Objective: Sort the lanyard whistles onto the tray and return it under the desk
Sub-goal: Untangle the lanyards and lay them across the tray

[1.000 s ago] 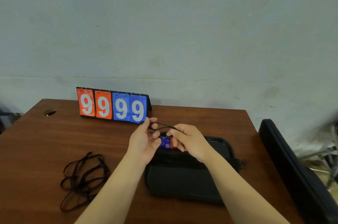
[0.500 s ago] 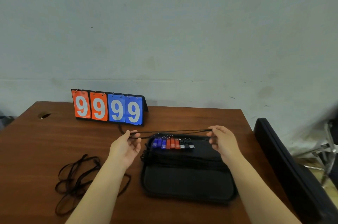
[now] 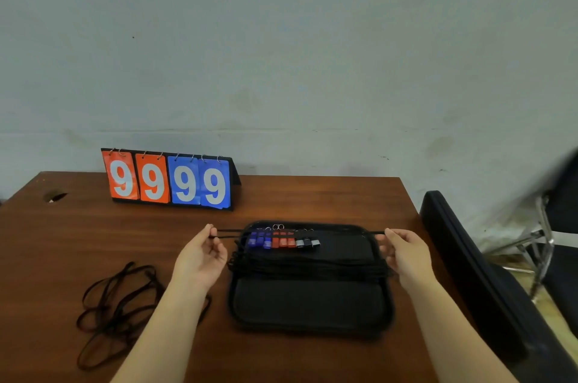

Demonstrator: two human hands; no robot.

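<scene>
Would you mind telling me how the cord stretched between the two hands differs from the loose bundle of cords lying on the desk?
The stretched cord runs taut and nearly straight; the loose bundle lies in tangled loops. The left hand and right hand pinch the stretched cord, one at each side of the tray; the loose bundle rests on the desk left of the tray, unheld. Both are thin and black.
</scene>
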